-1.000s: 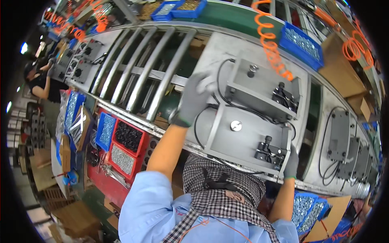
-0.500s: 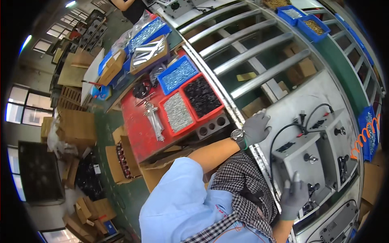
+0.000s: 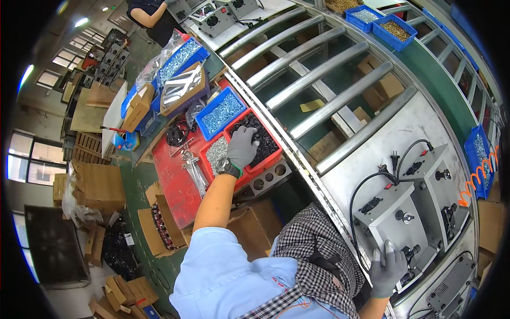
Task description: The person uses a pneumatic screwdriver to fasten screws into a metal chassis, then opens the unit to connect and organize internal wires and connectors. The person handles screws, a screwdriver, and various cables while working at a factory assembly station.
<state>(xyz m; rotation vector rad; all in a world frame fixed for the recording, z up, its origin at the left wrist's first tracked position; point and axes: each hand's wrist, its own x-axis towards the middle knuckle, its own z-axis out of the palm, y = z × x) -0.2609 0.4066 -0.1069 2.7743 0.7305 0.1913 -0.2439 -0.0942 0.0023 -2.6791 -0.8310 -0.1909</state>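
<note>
My left hand (image 3: 241, 147), in a grey glove, reaches down into a red bin (image 3: 240, 176) holding small black parts (image 3: 263, 139), with its fingers curled over them; whether it grips any is hidden. Beside it another red compartment holds silver screws (image 3: 215, 151). My right hand (image 3: 386, 269), also gloved, rests flat on the near corner of a grey metal box unit (image 3: 396, 218) with knobs, sockets and a black cable (image 3: 366, 183). That unit lies on a grey pallet (image 3: 425, 122) on the roller conveyor.
A blue bin of silver screws (image 3: 220, 112) stands behind the red bin on a red bench (image 3: 175, 183). Steel rollers (image 3: 319, 69) run across the top. Another person (image 3: 151, 13) works at the far end. Cardboard boxes (image 3: 98, 183) lie on the floor at left.
My left hand left the conveyor's edge and reached left into the red bin of black parts. My right hand stayed on the grey box unit. My head turned further left.
</note>
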